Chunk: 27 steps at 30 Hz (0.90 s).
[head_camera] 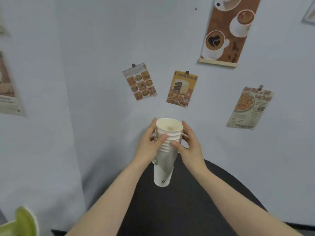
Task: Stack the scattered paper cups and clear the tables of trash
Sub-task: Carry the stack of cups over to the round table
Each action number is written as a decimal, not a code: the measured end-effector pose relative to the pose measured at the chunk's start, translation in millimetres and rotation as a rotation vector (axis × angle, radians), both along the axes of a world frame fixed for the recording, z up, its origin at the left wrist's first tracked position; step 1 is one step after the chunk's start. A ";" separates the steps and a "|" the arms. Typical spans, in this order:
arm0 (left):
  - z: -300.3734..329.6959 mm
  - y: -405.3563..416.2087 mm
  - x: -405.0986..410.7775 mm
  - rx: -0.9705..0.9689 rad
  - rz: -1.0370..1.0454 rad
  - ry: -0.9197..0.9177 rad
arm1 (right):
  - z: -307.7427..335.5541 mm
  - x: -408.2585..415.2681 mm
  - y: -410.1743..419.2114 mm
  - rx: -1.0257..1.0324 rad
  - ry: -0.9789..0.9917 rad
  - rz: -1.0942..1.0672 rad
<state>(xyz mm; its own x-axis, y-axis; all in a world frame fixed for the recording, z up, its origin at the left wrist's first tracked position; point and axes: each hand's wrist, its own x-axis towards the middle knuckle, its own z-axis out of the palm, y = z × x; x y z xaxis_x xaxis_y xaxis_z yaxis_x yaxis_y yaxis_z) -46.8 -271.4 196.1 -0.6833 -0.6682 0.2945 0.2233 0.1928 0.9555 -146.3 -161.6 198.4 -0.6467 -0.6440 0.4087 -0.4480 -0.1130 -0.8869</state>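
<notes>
both hands (150, 143) gripping cup stack (166, 150), postered wall (102, 48)

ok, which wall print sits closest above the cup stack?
The yellow "Cookbook" print with the layered cake, directly above the cup stack; the food-grid print hangs further left.

Readable print on the wall papers and the cups

The yellow cake poster (182, 88) pinned to the wall bore the word "Cookbook" across its top. The cookie flyer (249, 108) to its right carried headline lettering and small print too blurred to make out. The recipe sheet (139, 81) with its grid of food photos had only illegible text along its upper edge. The stack of paper cups (164, 150) showed a round green logo on its outer side, its wording unreadable, plus a column of printed marks.
</notes>
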 end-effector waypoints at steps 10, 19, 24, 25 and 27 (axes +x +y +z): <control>81.4 -132.4 -100.7 -0.058 -0.057 0.078 | 81.9 -87.7 -123.0 -0.050 0.106 -0.119; 91.7 -186.3 -166.5 -0.070 -0.118 0.105 | 98.0 -138.7 -174.9 -0.058 0.103 -0.159; 71.5 -197.9 -185.6 -0.029 -0.139 0.089 | 76.8 -158.9 -184.8 -0.022 0.109 -0.200; 66.1 -199.4 -188.5 -0.018 -0.145 0.077 | 71.0 -162.4 -186.1 -0.009 0.105 -0.207; 53.7 -201.1 -193.7 -0.002 -0.150 0.045 | 57.3 -168.8 -187.8 0.021 0.086 -0.215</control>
<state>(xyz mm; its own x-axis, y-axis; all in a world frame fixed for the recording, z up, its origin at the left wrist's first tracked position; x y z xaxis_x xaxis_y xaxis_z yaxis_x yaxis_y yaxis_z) -240.6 -472.5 249.8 -0.7615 -0.5590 0.3281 0.2923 0.1557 0.9436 -315.1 -349.4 255.7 -0.7334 -0.5039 0.4563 -0.5340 0.0115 -0.8454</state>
